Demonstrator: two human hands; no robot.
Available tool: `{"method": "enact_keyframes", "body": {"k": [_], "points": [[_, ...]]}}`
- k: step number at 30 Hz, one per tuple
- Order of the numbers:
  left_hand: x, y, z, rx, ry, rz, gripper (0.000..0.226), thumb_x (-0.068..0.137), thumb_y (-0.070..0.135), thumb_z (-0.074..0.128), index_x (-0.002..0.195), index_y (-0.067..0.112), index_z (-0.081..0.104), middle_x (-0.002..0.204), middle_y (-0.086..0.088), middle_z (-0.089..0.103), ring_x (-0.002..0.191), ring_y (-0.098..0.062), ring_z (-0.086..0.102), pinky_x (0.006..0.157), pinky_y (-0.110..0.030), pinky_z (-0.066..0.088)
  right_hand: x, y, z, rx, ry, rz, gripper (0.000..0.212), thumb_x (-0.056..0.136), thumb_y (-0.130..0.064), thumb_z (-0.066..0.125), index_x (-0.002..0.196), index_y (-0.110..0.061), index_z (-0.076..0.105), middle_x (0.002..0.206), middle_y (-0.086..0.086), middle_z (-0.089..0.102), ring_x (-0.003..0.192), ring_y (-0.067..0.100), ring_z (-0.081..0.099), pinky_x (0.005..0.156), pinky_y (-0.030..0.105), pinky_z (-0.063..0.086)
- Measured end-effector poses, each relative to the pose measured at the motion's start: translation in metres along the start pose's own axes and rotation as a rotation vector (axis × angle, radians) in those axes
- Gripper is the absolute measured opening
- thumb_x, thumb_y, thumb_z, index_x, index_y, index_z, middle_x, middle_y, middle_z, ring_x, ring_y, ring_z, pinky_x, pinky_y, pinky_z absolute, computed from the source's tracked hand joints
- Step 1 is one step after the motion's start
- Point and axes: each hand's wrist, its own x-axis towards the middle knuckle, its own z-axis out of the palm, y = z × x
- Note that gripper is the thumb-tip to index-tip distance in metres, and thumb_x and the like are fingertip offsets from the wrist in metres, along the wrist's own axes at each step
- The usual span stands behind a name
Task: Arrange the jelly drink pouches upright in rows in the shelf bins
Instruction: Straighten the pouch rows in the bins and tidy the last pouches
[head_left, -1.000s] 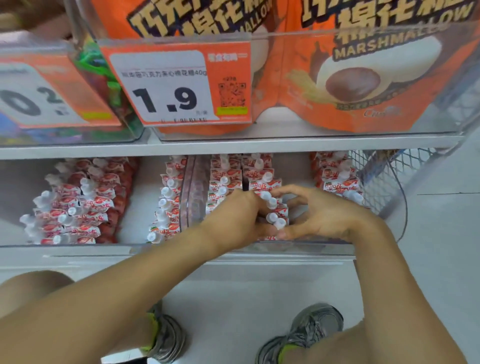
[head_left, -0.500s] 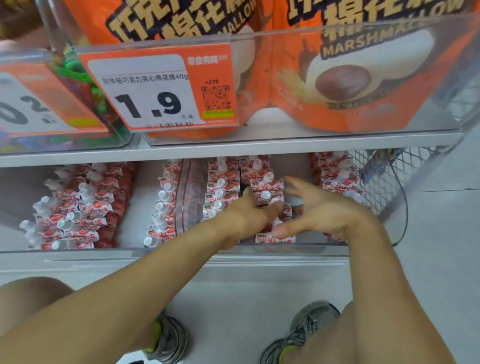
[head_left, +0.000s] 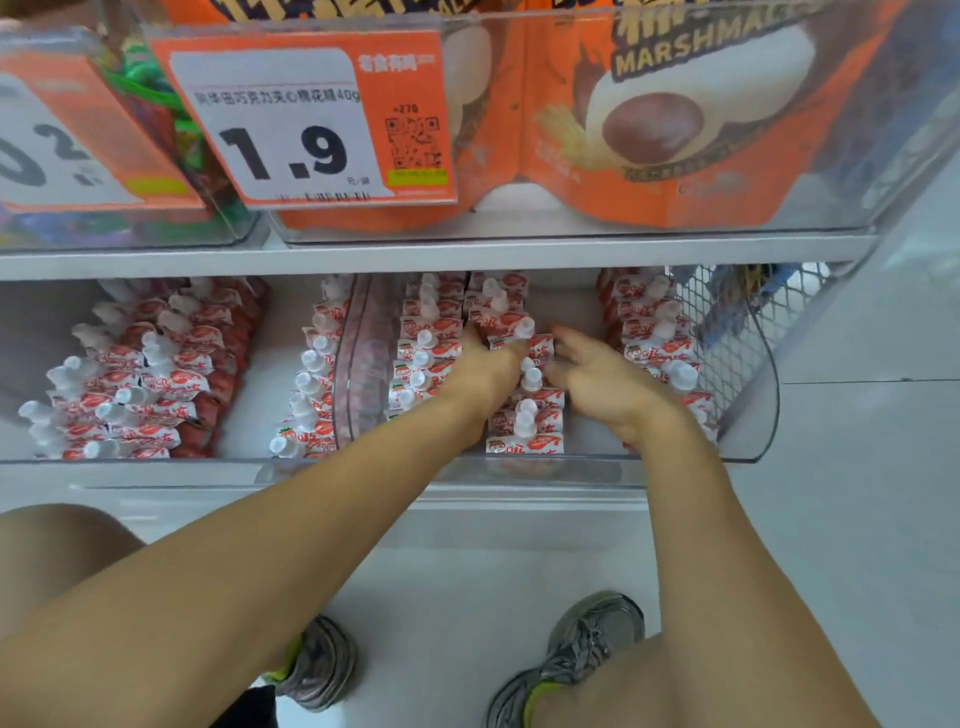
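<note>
Red-and-white jelly pouches with white caps stand in rows inside a clear shelf bin (head_left: 754, 415). One row (head_left: 423, 358) runs along its left side, a middle row (head_left: 530, 421) sits between my hands, and a third row (head_left: 652, 338) lines the right wall. My left hand (head_left: 483, 379) reaches in between the left and middle rows and pinches a pouch (head_left: 498, 336) at the back of the middle row. My right hand (head_left: 597, 382) hovers just right of the middle row with fingers spread and loosely bent, holding nothing.
A neighbouring bin on the left holds more pouches (head_left: 130, 374), some leaning. Above, a shelf edge (head_left: 467, 254) carries orange marshmallow bags (head_left: 675, 130) and a 1.9 price tag (head_left: 306, 119). A wire mesh panel (head_left: 727, 332) closes the right end. My shoes (head_left: 587, 649) stand on the pale floor.
Both hands slid deeper along the middle row. My right hand let go of the front pouches and spread its fingers. The front pouches of the middle row now stand uncovered.
</note>
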Motion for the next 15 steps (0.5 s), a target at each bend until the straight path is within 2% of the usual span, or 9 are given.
{"method": "enact_keyframes", "body": {"k": [3, 5, 7, 8, 10, 13, 15], "points": [[0.006, -0.003, 0.001, 0.038, 0.012, 0.007, 0.078, 0.077, 0.053, 0.063, 0.142, 0.024, 0.032, 0.131, -0.005, 0.057, 0.116, -0.027, 0.056, 0.102, -0.044, 0.045, 0.005, -0.002, -0.007, -0.003, 0.014, 0.024, 0.034, 0.099, -0.008, 0.052, 0.128, -0.024, 0.055, 0.124, -0.004, 0.063, 0.115, 0.014, 0.058, 0.107, 0.038, 0.045], [0.008, -0.004, 0.001, 0.069, -0.016, -0.004, 0.071, 0.084, 0.048, 0.063, 0.142, 0.022, 0.032, 0.129, -0.003, 0.056, 0.116, -0.025, 0.053, 0.105, -0.043, 0.042, 0.011, -0.005, -0.013, 0.001, 0.038, 0.041, 0.036, 0.097, -0.027, 0.056, 0.133, -0.025, 0.055, 0.13, -0.003, 0.062, 0.116, 0.013, 0.057, 0.109, 0.041, 0.043], [0.011, -0.002, 0.001, 0.047, -0.01, -0.009, 0.064, 0.085, 0.034, 0.063, 0.14, 0.02, 0.034, 0.123, -0.004, 0.057, 0.112, -0.025, 0.054, 0.104, -0.043, 0.041, 0.019, -0.006, -0.014, 0.0, 0.092, 0.025, 0.055, 0.084, -0.051, 0.059, 0.135, -0.033, 0.052, 0.137, -0.005, 0.059, 0.123, 0.017, 0.055, 0.109, 0.045, 0.043], [0.013, 0.0, 0.002, 0.013, 0.008, -0.028, 0.063, 0.082, 0.026, 0.063, 0.138, 0.017, 0.034, 0.121, -0.007, 0.058, 0.11, -0.027, 0.055, 0.102, -0.044, 0.042, 0.022, -0.006, -0.012, 0.005, 0.111, 0.006, 0.063, 0.082, -0.054, 0.059, 0.14, -0.034, 0.046, 0.142, -0.007, 0.054, 0.127, 0.017, 0.053, 0.11, 0.045, 0.041], [0.015, 0.007, 0.005, 0.01, 0.041, -0.054, 0.065, 0.076, 0.016, 0.063, 0.135, 0.011, 0.035, 0.118, -0.011, 0.06, 0.108, -0.029, 0.057, 0.097, -0.043, 0.046, 0.024, -0.01, -0.007, 0.01, 0.124, -0.02, 0.061, 0.094, -0.042, 0.055, 0.15, -0.03, 0.034, 0.145, -0.009, 0.045, 0.132, 0.015, 0.045, 0.112, 0.039, 0.036], [0.023, 0.013, 0.006, 0.133, 0.071, -0.034, 0.051, 0.078, 0.021, 0.063, 0.125, 0.003, 0.053, 0.117, -0.011, 0.062, 0.107, -0.029, 0.059, 0.084, -0.032, 0.046, 0.029, -0.009, -0.005, -0.033, 0.139, -0.044, 0.05, 0.1, -0.031, 0.052, 0.148, -0.025, 0.039, 0.143, -0.002, 0.051, 0.131, 0.017, 0.048, 0.111, 0.036, 0.038], [0.025, 0.012, 0.006, 0.145, 0.075, -0.018, 0.044, 0.082, 0.022, 0.06, 0.122, 0.003, 0.058, 0.116, -0.012, 0.063, 0.106, -0.029, 0.06, 0.086, -0.034, 0.047, 0.032, -0.008, -0.006, -0.049, 0.138, -0.045, 0.049, 0.1, -0.028, 0.052, 0.147, -0.024, 0.041, 0.144, 0.0, 0.052, 0.13, 0.018, 0.05, 0.111, 0.038, 0.039]]}}
